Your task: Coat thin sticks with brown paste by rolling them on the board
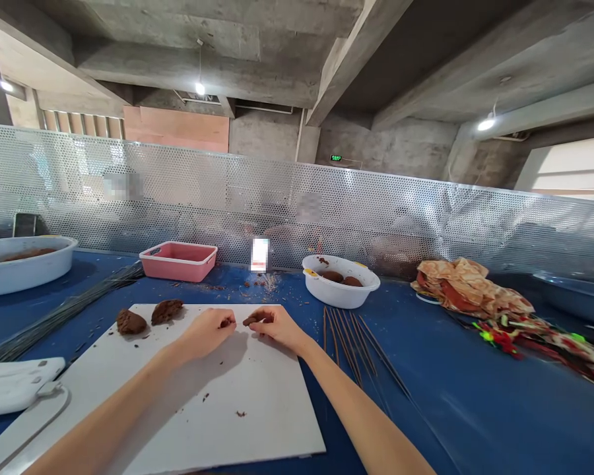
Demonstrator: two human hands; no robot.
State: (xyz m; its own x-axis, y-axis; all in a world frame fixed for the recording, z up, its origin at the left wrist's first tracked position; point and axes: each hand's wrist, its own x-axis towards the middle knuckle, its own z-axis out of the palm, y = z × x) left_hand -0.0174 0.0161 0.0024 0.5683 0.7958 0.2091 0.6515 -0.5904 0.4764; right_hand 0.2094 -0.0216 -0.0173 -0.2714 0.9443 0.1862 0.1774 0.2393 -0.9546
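On my feed, the right hand [267,324] pinches a small brown clay piece [250,320] between thumb and fingertips, just beside the left hand [218,332]. The left hand's fingers are curled in toward the thumb; I cannot tell whether they grip anything. Both are over the far part of a white board [257,422], and I make the pinched piece out as rough, so I judge its shaping unfinished.

Left of the left hand, I count two clay lumps [131,322] on the board, one with a torn face: stock not yet used up. Nearer me than the hands lie loose crumbs [241,414].

Just right of the right hand, thin brown rods [348,344] fan out on the blue surface [475,409]; I take these as work already done. Beyond that hand, a white basin [336,295] holds more brown lumps. Well left of the left hand, a wire bundle [69,313] looks untouched to me.
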